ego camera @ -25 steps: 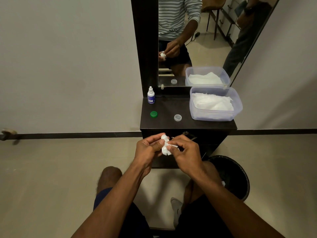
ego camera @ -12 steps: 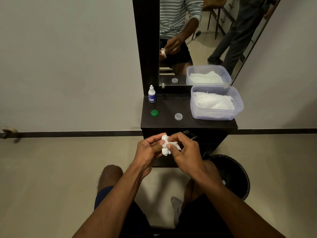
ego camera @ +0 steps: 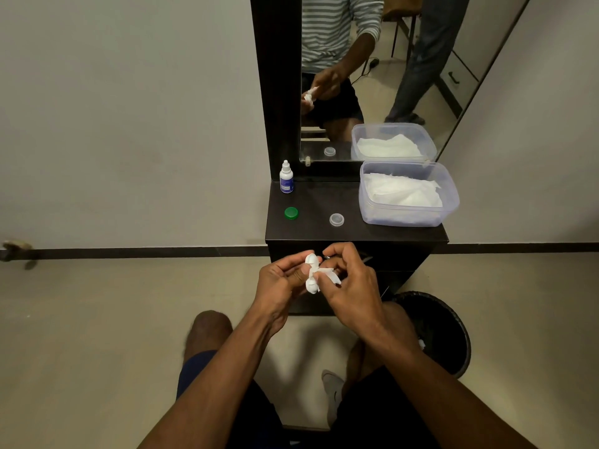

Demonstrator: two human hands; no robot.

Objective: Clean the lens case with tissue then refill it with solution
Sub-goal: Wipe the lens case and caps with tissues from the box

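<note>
My left hand (ego camera: 280, 281) grips a small white lens case (ego camera: 311, 273) upright in front of the dark dresser. My right hand (ego camera: 348, 283) presses a piece of white tissue (ego camera: 328, 274) against the case's middle. On the dresser top (ego camera: 316, 228) stand a small white solution bottle with a blue label (ego camera: 286, 177), a green cap (ego camera: 291, 213) and a clear cap (ego camera: 336, 219). A clear plastic box of tissues (ego camera: 410, 194) sits at the right of the top.
A mirror (ego camera: 366, 72) rises behind the dresser and reflects my hands, the box and a standing person's legs. A black waste bin (ego camera: 440, 332) stands on the floor to the right of my knee. Pale wall lies on both sides.
The tissue has shifted from covering the case to sticking out toward my right fingers, leaving both rounded ends of the case showing. My hands stay in the same place.
</note>
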